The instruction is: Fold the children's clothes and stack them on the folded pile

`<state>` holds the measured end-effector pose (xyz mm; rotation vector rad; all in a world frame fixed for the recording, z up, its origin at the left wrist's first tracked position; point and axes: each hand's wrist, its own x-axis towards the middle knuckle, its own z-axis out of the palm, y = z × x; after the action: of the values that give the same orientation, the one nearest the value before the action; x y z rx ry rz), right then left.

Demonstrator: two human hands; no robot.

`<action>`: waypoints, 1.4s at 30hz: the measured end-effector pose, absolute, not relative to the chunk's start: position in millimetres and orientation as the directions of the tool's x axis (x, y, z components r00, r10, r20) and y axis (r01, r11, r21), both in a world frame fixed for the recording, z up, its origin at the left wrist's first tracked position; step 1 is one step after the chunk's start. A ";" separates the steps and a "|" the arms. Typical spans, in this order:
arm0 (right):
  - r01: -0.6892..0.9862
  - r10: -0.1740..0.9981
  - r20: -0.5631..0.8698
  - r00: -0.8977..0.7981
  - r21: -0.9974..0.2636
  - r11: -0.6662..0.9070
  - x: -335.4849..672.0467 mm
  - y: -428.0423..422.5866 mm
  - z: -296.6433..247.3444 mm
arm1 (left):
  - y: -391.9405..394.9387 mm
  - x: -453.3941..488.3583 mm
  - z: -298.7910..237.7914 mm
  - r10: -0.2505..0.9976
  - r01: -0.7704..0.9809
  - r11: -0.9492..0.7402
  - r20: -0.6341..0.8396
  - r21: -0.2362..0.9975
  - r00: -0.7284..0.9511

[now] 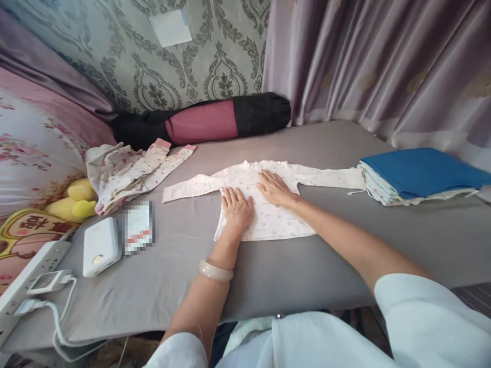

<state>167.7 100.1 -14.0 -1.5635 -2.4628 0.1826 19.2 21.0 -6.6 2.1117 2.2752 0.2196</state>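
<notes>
The small printed long-sleeved shirt [264,221] lies spread on the grey cloth-covered tabletop [303,278], in front of the person, both sleeves stretched outward. The left hand [237,207] and the right hand [275,189] rest flat on its body, fingers extended, gripping nothing.

The likeliest trouble is creasing: if the palms press hard and slide unevenly, the thin-looking fabric could bunch between them or twist out of square. The cloth beneath could also ruck up and be dragged along. On the right, the cuff reaches the folded stack topped with blue fabric [425,171]; whether it is tucked beneath cannot be told, but if it is caught, a pull could skew the sleeve or topple the layers. The bangle [216,271] on the left wrist might snag the hem if that arm draws back low. A wide leftward sweep could knock the white power bank [100,246].
</notes>
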 end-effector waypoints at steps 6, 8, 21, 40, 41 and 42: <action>0.864 0.885 0.025 -0.465 -0.206 0.459 194.9 37.0 -4.6 | -5.0 36.0 -0.8 0.985 0.976 -0.172 -0.003 0.134 0.174; 0.848 0.868 0.001 -0.497 -0.214 0.486 199.7 19.9 -2.4 | -11.7 36.9 0.0 0.964 0.955 -0.258 -0.028 0.147 0.265; 0.907 0.928 -0.012 -0.371 -0.219 0.360 241.9 18.3 -4.1 | -1.4 -35.2 0.6 0.995 0.993 -0.097 -0.032 0.061 0.099; 0.885 0.969 0.095 -0.228 -0.395 0.247 350.4 39.4 34.1 | 16.4 -37.2 12.4 0.960 0.960 -0.268 0.066 -0.083 0.274; 0.931 0.981 0.136 -0.136 -0.322 0.173 360.7 42.5 37.9 | 20.9 -34.7 12.7 0.959 0.962 -0.266 0.088 -0.065 0.271; 0.967 0.984 0.175 -0.043 -0.241 0.086 370.2 45.3 41.1 | 25.7 -31.1 12.5 0.958 0.963 -0.266 0.106 -0.038 0.268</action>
<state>370.2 45.3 41.1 -1.9432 -2.0760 0.0816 -31.1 25.7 12.5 2.5753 1.9572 0.0996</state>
